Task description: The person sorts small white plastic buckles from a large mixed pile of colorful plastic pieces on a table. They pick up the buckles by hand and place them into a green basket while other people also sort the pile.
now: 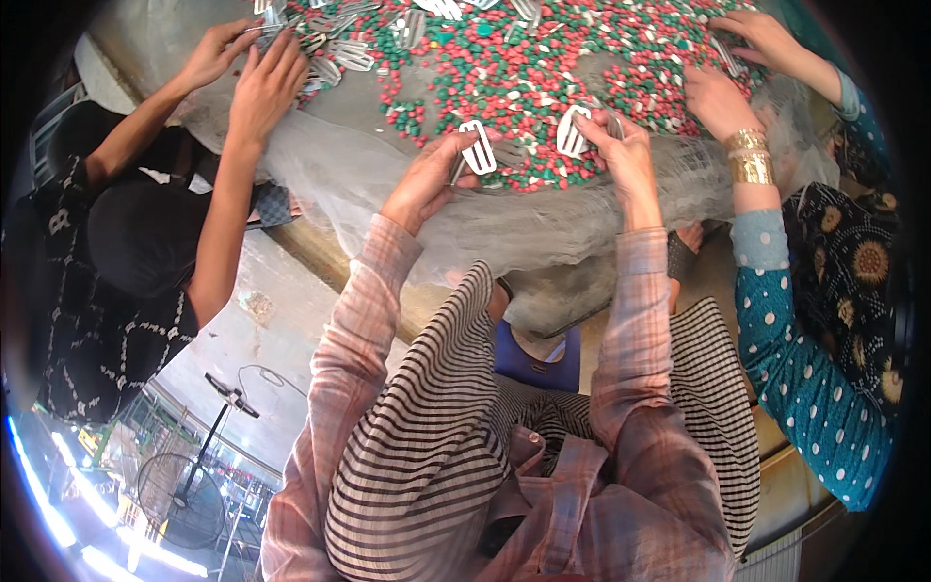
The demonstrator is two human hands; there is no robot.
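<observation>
My left hand (427, 179) grips a flat silver metal buckle piece (478, 147) at the near edge of the table. My right hand (621, 145) holds another silver metal piece (572, 131) just to the right of it. Both hands hover over a heap of small red, green and white beads (524, 82) spread across the grey table (369, 112). A sheer white net cloth (543, 228) hangs over the table's near edge below my hands. My sleeves are pink plaid, and a striped scarf lies between my arms.
A person in black at the left works with both hands (247, 68) on a pile of silver metal pieces (335, 48). At the right a person in a teal dotted sleeve with gold bangles (749, 155) picks among the beads. A standing fan (179, 500) is at the lower left.
</observation>
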